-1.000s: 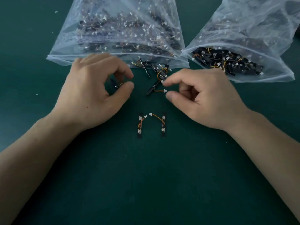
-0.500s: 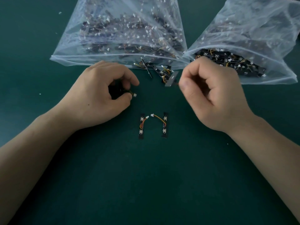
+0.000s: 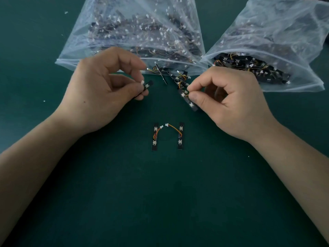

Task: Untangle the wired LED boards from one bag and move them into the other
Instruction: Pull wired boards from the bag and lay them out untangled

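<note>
Quick update: a second ago the right hand (image 3: 229, 102) was only picking at the small tangle of black boards and orange wires (image 3: 176, 77) spilled at the mouth of the big clear plastic bag on the left (image 3: 124, 32). Now one narrow black LED board (image 3: 189, 100) has been drawn out of that tangle. It's pinched by its orange wire between thumb and forefinger and hangs tilted just under the fingertips, with the other fingers curled in. Whether it's fully clear of the tangle can't be told, it's all tiny.

The left hand (image 3: 99, 90) has been raised a bit too. A short black board with a white connector (image 3: 148, 85) is gripped between thumb and fingertips, and its end now sticks out past the thumb, where before it was mostly hidden.

The loose black board (image 3: 154, 136) and its twin (image 3: 180, 136) haven't been moved. They're laid side by side on the dark green mat (image 3: 160, 202), with their wire ends nearly meeting.

So two more boards look freed, one per hand, which makes four out. None of those four has been put into the second clear plastic bag on the right (image 3: 267, 41), where a pile already sits near the mouth. The left bag is still stuffed, so plenty is judged to be left.
</note>
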Demonstrator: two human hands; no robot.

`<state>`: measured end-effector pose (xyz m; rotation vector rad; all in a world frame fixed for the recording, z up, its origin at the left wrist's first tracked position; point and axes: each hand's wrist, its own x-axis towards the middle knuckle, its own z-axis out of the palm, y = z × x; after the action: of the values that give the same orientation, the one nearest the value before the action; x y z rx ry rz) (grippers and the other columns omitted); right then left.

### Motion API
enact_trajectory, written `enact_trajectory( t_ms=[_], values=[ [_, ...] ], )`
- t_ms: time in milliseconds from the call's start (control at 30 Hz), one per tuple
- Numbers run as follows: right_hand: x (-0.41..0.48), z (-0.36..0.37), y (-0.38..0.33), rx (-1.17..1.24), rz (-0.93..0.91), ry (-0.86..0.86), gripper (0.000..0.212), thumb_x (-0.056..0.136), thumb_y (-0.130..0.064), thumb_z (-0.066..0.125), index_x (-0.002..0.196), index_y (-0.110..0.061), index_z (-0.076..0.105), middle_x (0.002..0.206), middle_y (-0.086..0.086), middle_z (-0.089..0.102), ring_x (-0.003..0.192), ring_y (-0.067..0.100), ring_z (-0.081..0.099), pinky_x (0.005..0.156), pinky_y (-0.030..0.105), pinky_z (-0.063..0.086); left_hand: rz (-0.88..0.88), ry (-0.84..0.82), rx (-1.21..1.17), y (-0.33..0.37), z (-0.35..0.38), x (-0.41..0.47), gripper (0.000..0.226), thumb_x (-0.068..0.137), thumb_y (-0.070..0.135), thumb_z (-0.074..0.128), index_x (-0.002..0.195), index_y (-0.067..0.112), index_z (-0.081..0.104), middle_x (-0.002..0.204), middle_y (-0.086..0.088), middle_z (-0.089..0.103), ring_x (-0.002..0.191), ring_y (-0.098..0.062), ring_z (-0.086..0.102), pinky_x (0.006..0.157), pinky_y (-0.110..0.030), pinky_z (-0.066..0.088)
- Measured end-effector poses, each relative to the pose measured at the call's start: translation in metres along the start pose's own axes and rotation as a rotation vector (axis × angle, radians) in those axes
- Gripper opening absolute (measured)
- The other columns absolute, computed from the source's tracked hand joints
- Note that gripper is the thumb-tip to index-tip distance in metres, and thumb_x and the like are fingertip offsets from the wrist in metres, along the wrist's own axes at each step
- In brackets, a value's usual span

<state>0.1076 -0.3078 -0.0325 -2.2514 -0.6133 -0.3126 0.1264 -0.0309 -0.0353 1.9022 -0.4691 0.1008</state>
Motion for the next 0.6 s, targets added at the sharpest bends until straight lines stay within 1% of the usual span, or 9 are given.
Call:
enact_trajectory(
  t_ms=[100,167,267,333,400,433,500,533,600],
  values=[
    [0.001,0.001,0.001,-0.002,-0.005,0.005,0.007,0.092,-0.013,0.079,0.098,-0.017,0.077,0.092,-0.024,0.067,0.072,0.008,0.063,0.070,0.007,0.040,-0.042,-0.019,-0.020,-0.003,-0.002,0.001,0.035,0.095,0.002,0.068,0.113,0.032,0.067,0.110,0.000,0.075,0.095,-0.022,0.079,0.089,-0.037,0.063],
    [0.001,0.001,0.001,-0.003,0.000,0.010,0.007,0.091,-0.013,0.080,0.097,-0.017,0.078,0.088,-0.028,0.065,0.069,0.006,0.062,0.069,0.006,0.040,-0.054,-0.038,0.018,-0.004,0.000,0.000,0.035,0.095,0.003,0.066,0.117,0.031,0.069,0.114,0.004,0.077,0.098,-0.019,0.079,0.091,-0.036,0.063],
    [0.000,0.002,0.002,0.002,0.009,0.007,0.008,0.091,-0.011,0.079,0.097,-0.016,0.078,0.081,-0.031,0.061,0.066,0.000,0.060,0.066,0.005,0.039,-0.033,-0.042,0.076,-0.001,0.003,-0.002,0.033,0.092,0.006,0.067,0.112,0.032,0.071,0.104,0.010,0.079,0.094,-0.013,0.078,0.092,-0.031,0.062],
    [0.000,0.003,0.002,0.022,0.025,-0.011,0.013,0.090,-0.009,0.077,0.099,-0.018,0.077,0.081,-0.025,0.065,0.064,0.007,0.061,0.063,0.007,0.040,0.019,-0.042,0.171,0.002,0.003,-0.003,0.030,0.091,0.007,0.071,0.107,0.032,0.073,0.100,0.014,0.079,0.092,-0.006,0.076,0.091,-0.026,0.060],
    [0.001,0.003,0.001,0.019,0.036,-0.041,0.020,0.087,-0.009,0.072,0.101,-0.024,0.074,0.080,-0.017,0.066,0.059,0.017,0.057,0.059,0.010,0.038,0.100,-0.041,0.337,0.004,0.004,-0.004,0.025,0.090,0.005,0.076,0.102,0.027,0.076,0.091,0.017,0.077,0.088,0.000,0.073,0.086,-0.020,0.057],
    [0.001,0.003,0.000,0.006,0.036,-0.055,0.023,0.086,-0.009,0.069,0.102,-0.025,0.073,0.077,-0.015,0.065,0.057,0.019,0.055,0.058,0.013,0.038,0.125,-0.036,0.398,0.005,0.004,-0.005,0.022,0.090,0.004,0.077,0.099,0.024,0.078,0.087,0.019,0.076,0.084,-0.002,0.071,0.080,-0.019,0.055],
    [0.000,0.002,0.000,-0.015,0.039,-0.072,0.026,0.082,-0.011,0.061,0.102,-0.023,0.074,0.072,-0.012,0.062,0.056,0.020,0.052,0.058,0.018,0.038,0.119,-0.027,0.430,0.006,0.005,-0.006,0.020,0.088,0.005,0.079,0.097,0.023,0.079,0.087,0.017,0.075,0.076,-0.012,0.067,0.072,-0.024,0.053],
    [0.000,0.001,-0.001,-0.017,0.045,-0.075,0.028,0.081,-0.013,0.058,0.102,-0.022,0.074,0.069,-0.012,0.060,0.055,0.020,0.051,0.057,0.022,0.039,0.113,-0.028,0.419,0.007,0.004,-0.006,0.019,0.087,0.006,0.080,0.096,0.023,0.079,0.087,0.015,0.075,0.074,-0.015,0.066,0.071,-0.025,0.053],
    [0.000,0.000,-0.001,-0.009,0.066,-0.080,0.031,0.080,-0.016,0.053,0.102,-0.023,0.073,0.063,-0.011,0.058,0.053,0.020,0.052,0.053,0.031,0.042,0.121,-0.047,0.397,0.007,0.003,-0.007,0.019,0.087,0.006,0.080,0.097,0.022,0.079,0.085,0.010,0.073,0.073,-0.016,0.065,0.069,-0.021,0.052]
  ],
)
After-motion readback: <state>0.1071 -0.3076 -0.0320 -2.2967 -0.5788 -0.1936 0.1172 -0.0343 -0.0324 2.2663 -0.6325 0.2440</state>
